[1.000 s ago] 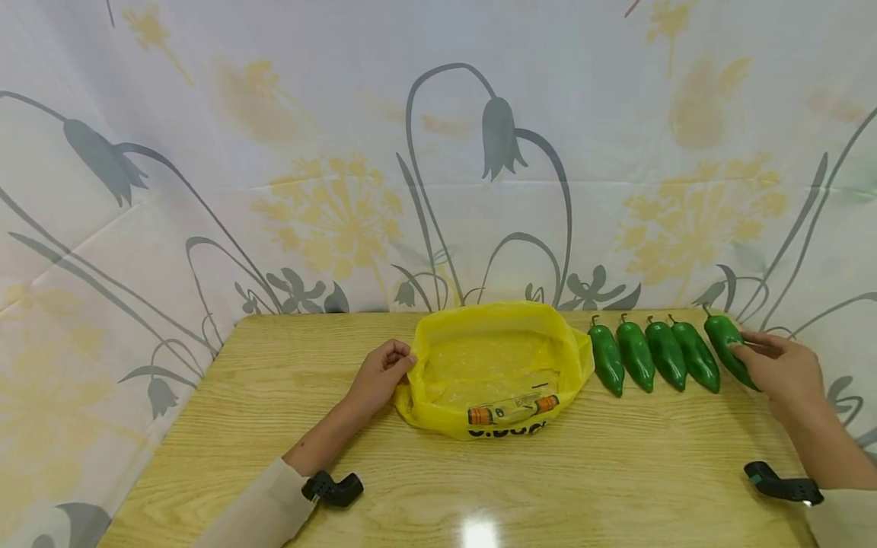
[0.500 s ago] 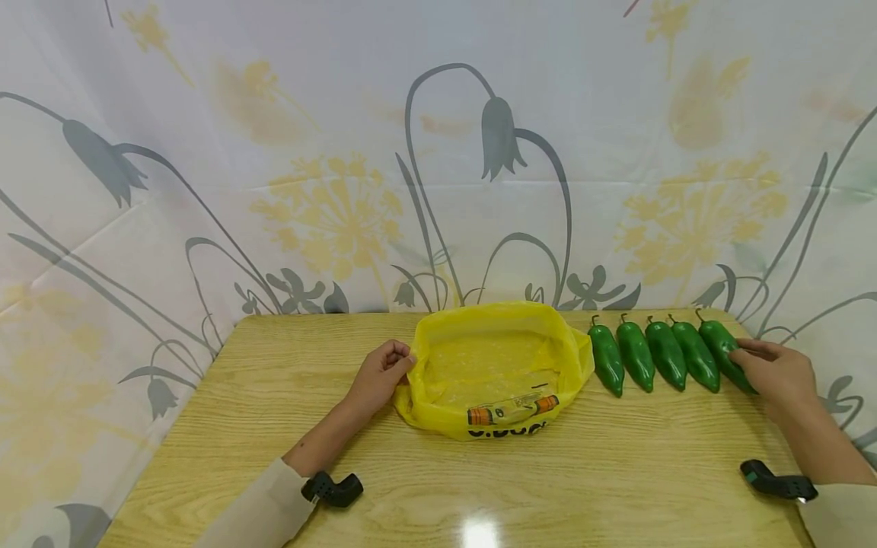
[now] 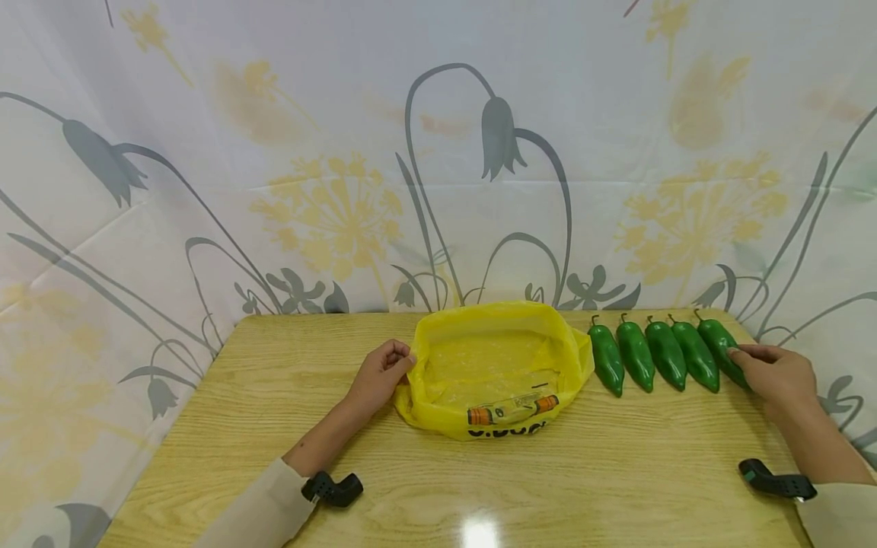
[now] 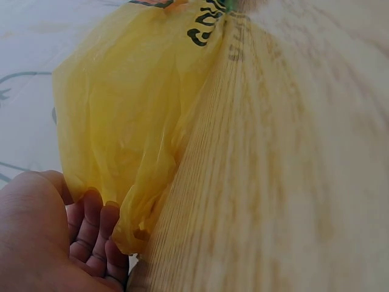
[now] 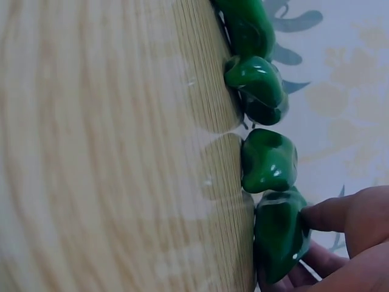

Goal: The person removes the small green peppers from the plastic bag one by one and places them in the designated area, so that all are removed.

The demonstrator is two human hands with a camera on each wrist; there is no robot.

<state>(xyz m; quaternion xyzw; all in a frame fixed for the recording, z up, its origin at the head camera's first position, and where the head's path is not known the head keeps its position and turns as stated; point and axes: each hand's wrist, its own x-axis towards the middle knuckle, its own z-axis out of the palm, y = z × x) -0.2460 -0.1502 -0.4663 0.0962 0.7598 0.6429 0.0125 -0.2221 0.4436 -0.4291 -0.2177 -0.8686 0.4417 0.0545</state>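
A yellow plastic bag (image 3: pixel 438 418) stands on the table with its mouth spread wide. My left hand (image 3: pixel 378 374) pinches the left rim of the bag between thumb and fingers; the left wrist view shows the fingertips against the yellow film (image 4: pixel 121 121). To the bag's right, several green peppers lie side by side, stems toward the wall. My right hand (image 3: pixel 781 373) holds the rightmost green pepper (image 3: pixel 718 341) by its right side, thumb on top. In the right wrist view that held pepper (image 5: pixel 279 237) touches or nearly touches its neighbour (image 5: pixel 270 161).
The wooden table (image 3: pixel 288 434) reaches back to a white cloth (image 3: pixel 329 114) printed with flowers. The leftmost pepper (image 3: pixel 606 361) lies close against the bag's right corner. Black wrist cameras sit on both wrists, such as the left device (image 3: pixel 333 489).
My right hand has shifted left with the rightmost pepper, setting it nearer the others in the row. The left hand and the bag have stayed put.
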